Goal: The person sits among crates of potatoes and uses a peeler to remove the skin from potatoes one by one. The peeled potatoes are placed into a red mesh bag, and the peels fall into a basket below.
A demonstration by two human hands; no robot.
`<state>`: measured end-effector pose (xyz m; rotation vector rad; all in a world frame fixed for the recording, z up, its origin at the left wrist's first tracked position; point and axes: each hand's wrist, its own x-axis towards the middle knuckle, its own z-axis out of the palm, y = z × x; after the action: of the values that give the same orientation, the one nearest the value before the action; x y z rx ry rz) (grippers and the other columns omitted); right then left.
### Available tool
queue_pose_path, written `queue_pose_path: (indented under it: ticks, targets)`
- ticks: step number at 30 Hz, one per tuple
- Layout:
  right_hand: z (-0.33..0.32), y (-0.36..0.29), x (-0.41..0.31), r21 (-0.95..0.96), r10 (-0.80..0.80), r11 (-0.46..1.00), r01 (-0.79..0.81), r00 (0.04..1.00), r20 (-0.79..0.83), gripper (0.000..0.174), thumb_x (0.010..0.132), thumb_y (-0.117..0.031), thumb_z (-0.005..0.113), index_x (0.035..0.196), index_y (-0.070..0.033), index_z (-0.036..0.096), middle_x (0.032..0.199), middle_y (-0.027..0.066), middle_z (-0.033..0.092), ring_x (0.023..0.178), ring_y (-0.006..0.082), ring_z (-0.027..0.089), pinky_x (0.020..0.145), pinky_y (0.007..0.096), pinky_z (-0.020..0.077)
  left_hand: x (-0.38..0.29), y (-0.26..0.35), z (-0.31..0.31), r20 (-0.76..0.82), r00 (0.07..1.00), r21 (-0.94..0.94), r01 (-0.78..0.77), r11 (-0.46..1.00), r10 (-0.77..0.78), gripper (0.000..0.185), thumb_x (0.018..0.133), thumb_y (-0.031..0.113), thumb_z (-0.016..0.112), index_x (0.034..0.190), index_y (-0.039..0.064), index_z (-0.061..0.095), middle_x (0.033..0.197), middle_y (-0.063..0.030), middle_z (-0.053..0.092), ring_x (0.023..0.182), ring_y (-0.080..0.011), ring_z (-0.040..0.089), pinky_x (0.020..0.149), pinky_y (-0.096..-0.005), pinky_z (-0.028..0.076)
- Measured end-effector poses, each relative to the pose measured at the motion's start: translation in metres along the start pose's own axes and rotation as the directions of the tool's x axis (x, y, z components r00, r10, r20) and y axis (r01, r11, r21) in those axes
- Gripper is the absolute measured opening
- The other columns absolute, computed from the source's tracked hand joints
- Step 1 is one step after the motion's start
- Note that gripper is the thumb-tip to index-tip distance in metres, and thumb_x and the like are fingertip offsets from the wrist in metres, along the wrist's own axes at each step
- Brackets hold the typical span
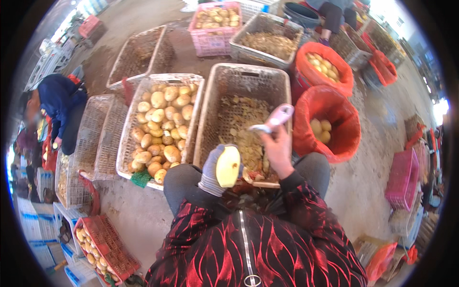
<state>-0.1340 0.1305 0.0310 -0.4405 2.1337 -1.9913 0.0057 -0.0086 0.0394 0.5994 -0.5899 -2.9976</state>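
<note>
My left hand [211, 171], in a grey-blue knit glove, grips a pale yellow peeled potato [228, 166] that shows one small brown spot. Bare-skinned, my right hand [279, 149] holds a peeler [279, 115] by its pink handle, with the metal head pointing left above the peelings. Under both hands stands a dirty plastic crate [247, 73] with potato peelings [247, 141] heaped over its perforated floor. Left of it, a white crate [125, 143] is full of unpeeled potatoes [172, 154]. At right, a bucket lined with a red mesh bag [328, 150] holds a few peeled potatoes [320, 131].
Behind that bag stands a fuller red bag [301, 57] of peeled potatoes. A grey crate [238, 52] of peelings and a pink crate [209, 39] of potatoes are farther off. Crates [91, 132] stack at left, near a bent-over person [59, 97]. Another person [331, 16] sits at upper right.
</note>
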Motion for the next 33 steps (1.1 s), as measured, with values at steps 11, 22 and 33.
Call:
queue_pose_path:
  ticks: [11, 22, 33]
  targets:
    - [0.092, 0.027, 0.013, -0.088, 0.175, 0.984, -0.152, 0.868, 0.464, 0.016, 0.082, -0.011, 0.066, 0.091, 0.003, 0.062, 0.079, 0.0051, 0.065, 0.071, 0.0118, 0.060, 0.065, 0.0284, 0.0485, -0.007, 0.025, -0.012, 0.160, 0.986, -0.160, -0.032, 0.987, 0.058, 0.055, 0.095, 0.050, 0.042, 0.123, 0.003, 0.051, 0.097, -0.0129, 0.062, 0.080, -0.0274, 0.062, 0.069, -0.0389, 0.054]
    - [0.143, 0.071, 0.047, 0.030, 0.308, 0.940, -0.341, 0.879, 0.364, 0.044, 0.081, -0.013, 0.069, 0.118, 0.006, 0.052, 0.099, 0.0127, 0.063, 0.071, 0.0172, 0.064, 0.062, 0.0301, 0.0530, -0.019, 0.050, -0.001, -0.140, 0.965, -0.262, -0.252, 0.932, 0.222, 0.054, 0.091, 0.050, 0.051, 0.124, 0.007, 0.051, 0.099, -0.0153, 0.061, 0.081, -0.0283, 0.060, 0.069, -0.0372, 0.054]
    - [0.004, 0.248, 0.048, -0.960, 0.818, 0.227, 0.161, 0.504, 0.278, 0.039, 0.077, -0.014, 0.067, 0.111, 0.003, 0.062, 0.108, 0.0253, 0.064, 0.103, 0.0372, 0.062, 0.083, 0.0440, 0.0512, -0.002, 0.045, 0.004, -0.262, 0.932, -0.026, -0.267, 0.963, 0.252, 0.052, 0.093, 0.047, 0.050, 0.127, 0.008, 0.049, 0.099, -0.0142, 0.061, 0.079, -0.0261, 0.060, 0.065, -0.0380, 0.052]
